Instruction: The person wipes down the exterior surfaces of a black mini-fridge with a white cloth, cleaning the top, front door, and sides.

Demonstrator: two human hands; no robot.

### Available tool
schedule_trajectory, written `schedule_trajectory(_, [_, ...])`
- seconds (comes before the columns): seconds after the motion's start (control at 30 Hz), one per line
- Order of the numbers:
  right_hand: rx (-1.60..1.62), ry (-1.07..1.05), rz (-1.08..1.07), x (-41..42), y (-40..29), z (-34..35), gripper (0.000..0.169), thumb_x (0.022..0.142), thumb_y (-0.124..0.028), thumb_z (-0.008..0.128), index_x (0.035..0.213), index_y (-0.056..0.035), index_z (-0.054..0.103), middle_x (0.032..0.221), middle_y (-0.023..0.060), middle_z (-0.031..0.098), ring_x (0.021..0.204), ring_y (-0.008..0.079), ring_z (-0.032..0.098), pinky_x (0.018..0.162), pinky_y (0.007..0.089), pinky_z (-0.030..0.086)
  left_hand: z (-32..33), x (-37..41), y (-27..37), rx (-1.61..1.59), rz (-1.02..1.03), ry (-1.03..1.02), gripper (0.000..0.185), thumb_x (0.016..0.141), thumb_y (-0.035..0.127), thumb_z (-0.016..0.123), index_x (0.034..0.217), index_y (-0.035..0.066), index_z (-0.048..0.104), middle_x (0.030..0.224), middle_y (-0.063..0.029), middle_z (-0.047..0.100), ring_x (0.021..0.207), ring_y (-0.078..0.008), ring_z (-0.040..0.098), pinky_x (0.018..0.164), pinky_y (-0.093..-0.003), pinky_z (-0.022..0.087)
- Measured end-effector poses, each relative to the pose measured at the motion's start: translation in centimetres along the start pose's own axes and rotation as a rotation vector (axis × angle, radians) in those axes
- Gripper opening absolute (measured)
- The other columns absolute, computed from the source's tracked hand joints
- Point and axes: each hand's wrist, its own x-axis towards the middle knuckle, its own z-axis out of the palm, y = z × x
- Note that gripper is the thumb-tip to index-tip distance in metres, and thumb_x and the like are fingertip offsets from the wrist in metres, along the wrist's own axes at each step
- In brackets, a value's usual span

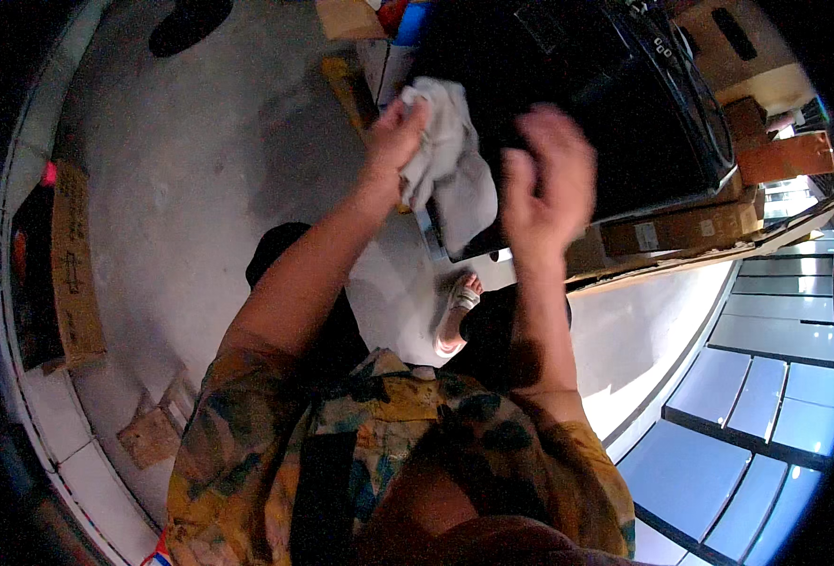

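Observation:
In the head view, my left hand [399, 138] grips a crumpled white cloth [445, 141], whose loose end hangs down to the right. My right hand [551, 177] is raised to the right of the cloth, apart from it. Its fingers are spread and blurred, and nothing shows in it. A large, glossy black appliance or cabinet [636, 134] lies beyond both hands; its kind cannot be told. The cloth overlaps its near left corner in the picture, but whether they touch is unclear.
Cardboard boxes [679, 230] lie under and beside the black item. A long cardboard box [77, 262] stands at the left, near a small wooden piece [149, 437]. My sandalled foot [463, 301] is on the grey floor [176, 212]. Large window panes [686, 467] are at the lower right.

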Motion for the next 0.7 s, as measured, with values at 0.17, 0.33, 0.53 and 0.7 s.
schedule_trajectory(0.17, [-0.205, 0.6, -0.005, 0.3, 4.5, -7.1, 0.058, 0.09, -0.016, 0.073, 0.136, 0.0034, 0.045, 0.144, 0.0185, 0.038, 0.13, 0.03, 0.044, 0.107, 0.0419, 0.042, -0.2, 3.4, 2.4, -0.18, 0.28, -0.021, 0.045, 0.103, 0.035, 0.054, 0.138, 0.008, 0.047, 0.126, -0.0141, 0.061, 0.111, -0.0263, 0.064, 0.092, -0.0441, 0.056])
schedule_trajectory(0.33, [-0.226, 0.385, 0.218, -4.3, 8.0, -4.6, 0.095, 0.083, -0.044, 0.079, 0.147, 0.0049, 0.029, 0.151, 0.0234, 0.027, 0.139, 0.0357, 0.034, 0.114, 0.0474, 0.034, 5.1, 6.2, 5.8, -0.084, 0.593, -0.086, 0.062, 0.103, 0.04, 0.054, 0.149, 0.009, 0.025, 0.144, -0.0174, 0.045, 0.131, -0.0309, 0.05, 0.104, -0.0483, 0.046])
schedule_trajectory(0.53, [-0.189, 0.416, 0.15, -4.5, 9.7, -4.1, 0.099, 0.084, -0.048, 0.077, 0.149, 0.0034, 0.024, 0.152, 0.0223, 0.025, 0.138, 0.0351, 0.034, 0.115, 0.0478, 0.03, 7.7, 16.2, 3.2, 0.803, 1.015, 0.1, 0.06, 0.083, 0.022, 0.076, 0.135, 0.001, 0.053, 0.136, -0.0144, 0.057, 0.124, -0.027, 0.055, 0.102, -0.0378, 0.046])
schedule_trajectory(0.7, [-0.128, 0.433, 0.163, -4.3, 9.6, -3.6, 0.099, 0.085, -0.051, 0.075, 0.149, 0.003, 0.022, 0.151, 0.0216, 0.024, 0.138, 0.0342, 0.034, 0.115, 0.0471, 0.029, 5.3, 19.1, 0.2, 0.606, 0.718, -0.035, 0.059, 0.084, 0.02, 0.076, 0.135, 0.001, 0.052, 0.128, -0.013, 0.062, 0.12, -0.0271, 0.059, 0.099, -0.0391, 0.048])
